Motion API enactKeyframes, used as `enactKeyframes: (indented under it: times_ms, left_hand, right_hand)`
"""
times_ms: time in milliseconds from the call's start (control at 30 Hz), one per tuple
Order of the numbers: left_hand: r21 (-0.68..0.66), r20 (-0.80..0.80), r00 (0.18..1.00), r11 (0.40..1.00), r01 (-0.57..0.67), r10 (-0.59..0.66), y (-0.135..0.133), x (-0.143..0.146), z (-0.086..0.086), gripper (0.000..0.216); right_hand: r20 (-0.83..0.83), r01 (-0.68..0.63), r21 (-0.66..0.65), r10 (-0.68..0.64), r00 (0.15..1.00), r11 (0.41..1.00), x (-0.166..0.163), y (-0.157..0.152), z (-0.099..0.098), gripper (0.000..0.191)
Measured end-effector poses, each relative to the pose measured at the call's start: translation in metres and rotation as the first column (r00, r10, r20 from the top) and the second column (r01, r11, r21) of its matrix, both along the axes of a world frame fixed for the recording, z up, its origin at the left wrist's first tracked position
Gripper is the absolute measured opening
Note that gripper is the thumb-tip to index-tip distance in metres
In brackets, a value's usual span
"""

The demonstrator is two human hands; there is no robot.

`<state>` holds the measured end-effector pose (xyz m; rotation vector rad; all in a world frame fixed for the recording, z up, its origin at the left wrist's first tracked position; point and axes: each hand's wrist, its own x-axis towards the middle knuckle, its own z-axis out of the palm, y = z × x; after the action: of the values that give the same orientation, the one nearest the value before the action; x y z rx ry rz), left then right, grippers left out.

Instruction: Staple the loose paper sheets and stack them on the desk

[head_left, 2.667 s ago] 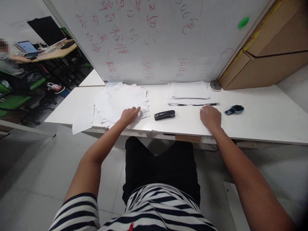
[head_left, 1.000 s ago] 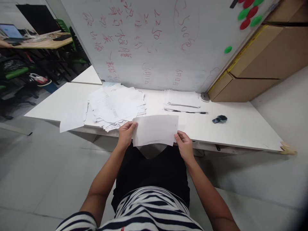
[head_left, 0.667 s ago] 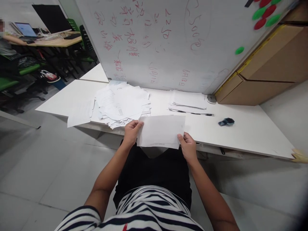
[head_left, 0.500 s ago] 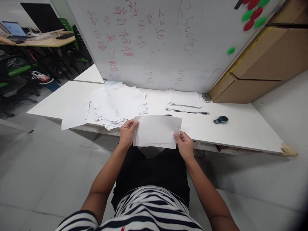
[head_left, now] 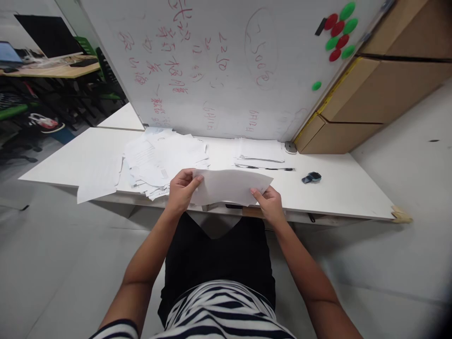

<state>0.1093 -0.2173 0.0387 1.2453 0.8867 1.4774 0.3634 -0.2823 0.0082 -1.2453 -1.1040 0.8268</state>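
Note:
A white sheet of paper [head_left: 228, 187] is stretched between my two hands, bowed, over the front edge of the desk. My left hand [head_left: 182, 189] pinches its left end, thumb on top. At the other end, my right hand [head_left: 267, 202] grips the paper near its lower right corner, with the thumb across the face. Beyond my left hand lies a messy heap of papers [head_left: 165, 155] on the white desk [head_left: 339, 193]. A neater stack of paper [head_left: 261, 149] rests behind the held sheet, with a thin black-and-white strip [head_left: 264, 167] in front of it.
A whiteboard [head_left: 226, 75] with red writing and round magnets stands along the desk's back. Cardboard boxes [head_left: 339, 134] are piled at the right. A dark watch-like object [head_left: 311, 177] lies on the desk's right part. To the far left are a monitor [head_left: 49, 35] and chairs.
The sheet has tilted and bowed, so less of its face shows. Both hands still hold it. My view has shifted a little to the right.

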Motion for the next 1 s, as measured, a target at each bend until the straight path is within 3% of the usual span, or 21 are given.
enactKeyframes:
  times_ms: [100, 167, 267, 400, 500, 667, 800, 900, 1000]
  left_hand:
    - [0.170, 0.019, 0.998, 0.984, 0.049, -0.053, 0.005, 0.008, 0.005, 0.024]
    - [0.209, -0.012, 0.997, 0.974, 0.083, -0.083, 0.013, 0.014, -0.005, 0.028]
    - [0.030, -0.038, 0.988, 0.988, 0.149, -0.147, 0.026, 0.023, -0.034, 0.044]
    - [-0.262, -0.021, 0.971, 0.939, 0.223, -0.236, 0.029, 0.031, -0.062, 0.053]
    - [-0.301, -0.166, 0.964, 0.942, 0.151, -0.207, 0.018, 0.033, -0.056, 0.050]
    - [-0.178, -0.331, 0.931, 0.979, 0.096, -0.151, 0.009, 0.036, -0.043, 0.044]
    - [-0.337, -0.297, 0.948, 0.942, 0.006, -0.112, -0.002, 0.041, -0.055, 0.047]
    - [-0.393, -0.260, 0.953, 0.919, 0.043, -0.155, -0.023, 0.041, -0.056, 0.047]
    - [-0.342, -0.278, 0.929, 0.929, 0.141, -0.243, -0.039, 0.040, -0.049, 0.047]
  right_hand:
    - [0.077, 0.112, 0.057, -0.116, 0.990, 0.992, 0.000, 0.010, 0.022, 0.038]
    - [0.062, 0.143, 0.074, -0.148, 0.987, 0.987, -0.003, 0.016, 0.024, 0.039]
    - [-0.002, 0.112, 0.006, -0.112, 0.994, 0.994, -0.011, 0.024, 0.005, 0.040]
    - [-0.050, 0.158, -0.102, -0.164, 0.985, 0.982, -0.018, 0.030, -0.026, 0.043]
    - [-0.032, 0.179, -0.070, -0.181, 0.983, 0.981, -0.014, 0.030, -0.024, 0.043]
    - [-0.001, 0.172, -0.059, -0.173, 0.985, 0.983, -0.014, 0.028, -0.016, 0.043]
    - [0.203, 0.179, -0.131, -0.150, 0.968, 0.975, -0.020, 0.020, -0.035, 0.043]
    - [0.369, 0.151, -0.075, -0.113, 0.923, 0.986, -0.012, 0.003, -0.042, 0.039]
    - [0.317, 0.206, -0.179, -0.142, 0.938, 0.962, 0.011, -0.024, -0.044, 0.038]
